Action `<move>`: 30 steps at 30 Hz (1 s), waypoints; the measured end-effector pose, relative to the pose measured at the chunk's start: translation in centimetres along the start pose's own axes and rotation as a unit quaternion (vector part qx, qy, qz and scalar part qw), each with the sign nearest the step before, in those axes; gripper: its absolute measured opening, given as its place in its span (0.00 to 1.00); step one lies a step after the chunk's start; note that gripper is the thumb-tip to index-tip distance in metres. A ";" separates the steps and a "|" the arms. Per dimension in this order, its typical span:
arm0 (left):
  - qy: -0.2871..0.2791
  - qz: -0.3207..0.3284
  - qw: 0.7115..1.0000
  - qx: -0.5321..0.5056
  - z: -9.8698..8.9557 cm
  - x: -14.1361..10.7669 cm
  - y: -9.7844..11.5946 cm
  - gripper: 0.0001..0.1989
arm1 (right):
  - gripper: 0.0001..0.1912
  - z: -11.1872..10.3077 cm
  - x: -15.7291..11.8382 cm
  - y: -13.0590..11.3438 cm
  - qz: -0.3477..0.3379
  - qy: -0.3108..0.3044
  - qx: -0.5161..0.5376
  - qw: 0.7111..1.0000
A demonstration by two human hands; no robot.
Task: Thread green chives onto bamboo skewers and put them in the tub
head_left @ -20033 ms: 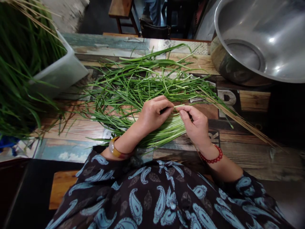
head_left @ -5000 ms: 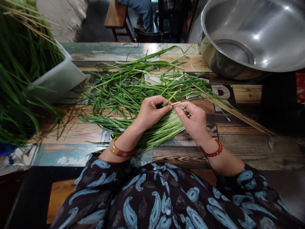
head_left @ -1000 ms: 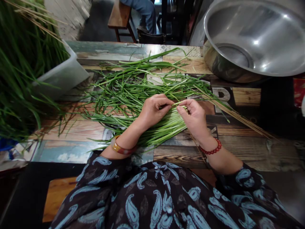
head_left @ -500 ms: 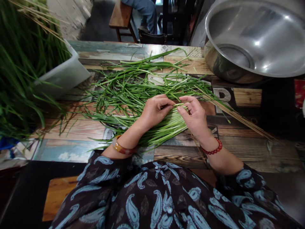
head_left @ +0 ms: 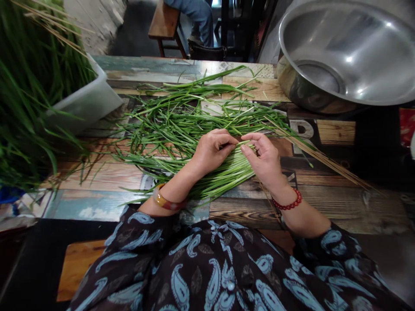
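Note:
A bunch of garlic chives (head_left: 223, 177) lies on the table in front of me, its pale stem ends pointing right. My left hand (head_left: 212, 151) is closed, thumb and forefinger pinching a chive stem at the upper edge of the bunch. My right hand (head_left: 266, 160) curls round the stem ends from the right, its thumb and forefinger closed near the same stem's tip. The fingertips of both hands nearly meet. Loose chives (head_left: 175, 119) spread in a tangled layer beyond my hands.
At the left, a white plastic bin (head_left: 87, 99) is heaped with long chives. A big steel basin (head_left: 324, 77) stands at the back right. Thin straw-coloured sticks (head_left: 333, 164) lie slantwise to the right of my hands. Past the table are a wooden stool (head_left: 164, 21) and a person's leg (head_left: 202, 21).
My right forefinger has shifted slightly left and down, closer to my left fingertips. The bunch and the loose chives lie as before.

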State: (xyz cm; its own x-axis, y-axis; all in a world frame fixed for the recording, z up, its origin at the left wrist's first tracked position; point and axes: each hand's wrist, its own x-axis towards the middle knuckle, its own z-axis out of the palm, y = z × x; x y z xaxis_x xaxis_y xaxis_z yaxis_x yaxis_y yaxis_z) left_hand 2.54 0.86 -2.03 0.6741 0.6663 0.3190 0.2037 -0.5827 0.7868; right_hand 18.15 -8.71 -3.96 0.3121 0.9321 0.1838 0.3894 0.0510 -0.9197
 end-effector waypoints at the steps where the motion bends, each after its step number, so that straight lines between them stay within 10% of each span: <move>1: -0.003 0.003 1.000 0.000 0.0 0.0 0.0 0.08 | 0.11 0.0 0.0 0.1 -0.003 -0.001 -0.002 1.000; 10: -0.030 -0.001 0.999 -0.023 -0.3 0.1 0.5 0.08 | 0.08 -0.2 0.1 0.1 -0.028 0.021 -0.050 0.998; 19: -0.121 -0.110 0.979 -0.118 -2.1 0.3 1.6 0.12 | 0.22 -1.1 0.3 -1.4 -0.001 0.004 0.138 0.990; 24: -0.025 -0.167 0.961 -0.217 -4.1 0.7 2.2 0.12 | 0.25 -2.0 0.8 -0.8 0.021 -0.001 0.207 0.978; 30: 0.100 -0.165 0.937 -0.293 -7.2 1.2 3.4 0.14 | 0.17 -3.1 1.3 -2.7 -0.081 -0.058 0.011 0.995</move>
State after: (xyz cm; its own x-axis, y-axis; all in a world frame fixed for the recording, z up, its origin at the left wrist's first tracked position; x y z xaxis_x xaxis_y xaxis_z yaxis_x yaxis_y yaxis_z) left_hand -1.11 3.06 4.81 0.4855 0.8726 0.0544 -0.0863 -0.0141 0.9962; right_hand 20.21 -8.76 -0.13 0.1451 0.9459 0.2902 0.4069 0.2104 -0.8889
